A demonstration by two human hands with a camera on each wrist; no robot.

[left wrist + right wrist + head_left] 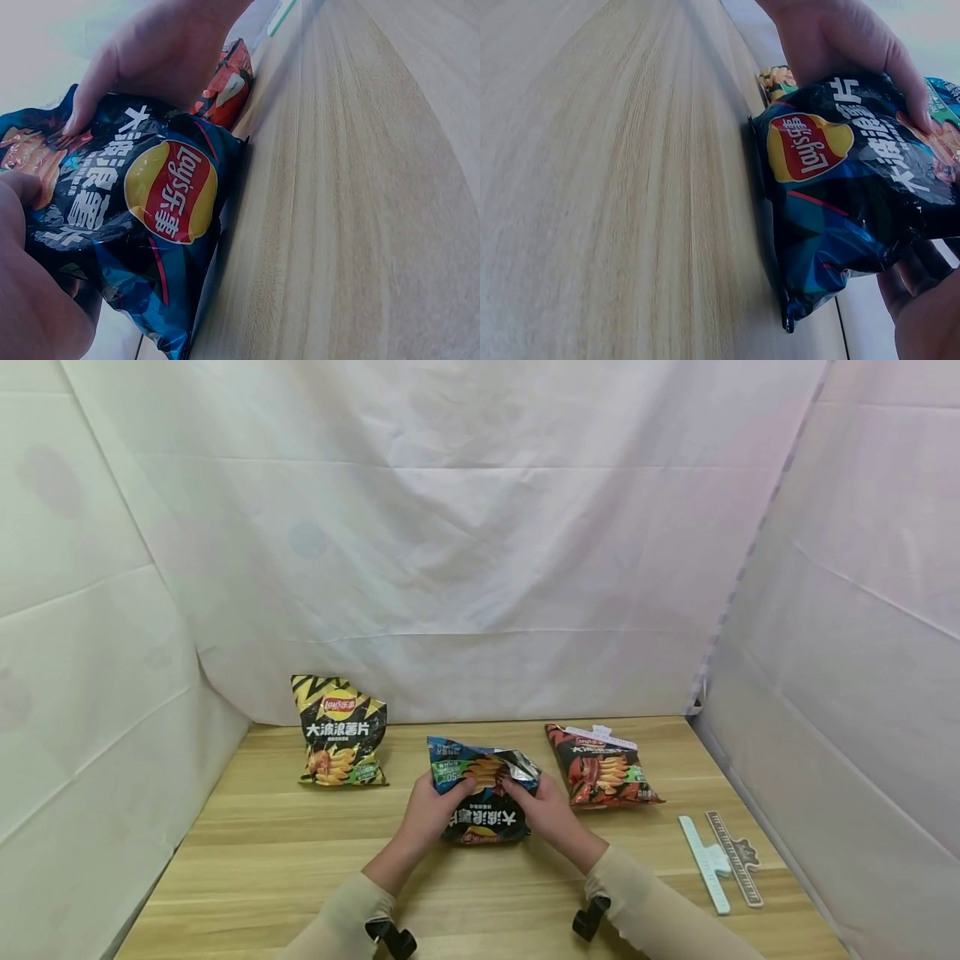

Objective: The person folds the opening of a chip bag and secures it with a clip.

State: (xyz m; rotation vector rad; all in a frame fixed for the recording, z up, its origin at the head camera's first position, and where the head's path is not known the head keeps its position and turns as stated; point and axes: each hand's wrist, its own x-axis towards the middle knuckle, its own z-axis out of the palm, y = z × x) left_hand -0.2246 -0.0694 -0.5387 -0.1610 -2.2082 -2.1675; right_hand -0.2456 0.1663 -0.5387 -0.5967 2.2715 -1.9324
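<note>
While we are pinching the folded top of the blue Lay's crisp bag (480, 797) at mid-worktop (300, 860), our left hand (429, 810) and right hand (547, 810) are both clamping its foil mouth; it is looking light, crinkly, slippery and its contents fragile, so the edges are seeming the safest hold; we are reading "Lay's" with Chinese characters.

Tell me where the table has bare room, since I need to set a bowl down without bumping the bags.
Bare wood lies left of the blue chip bag, in front of the yellow bag, out to the left edge. The near strip between the sleeves is also free. It is crowded around the left hand, right hand, red bag and the two clips.
</note>
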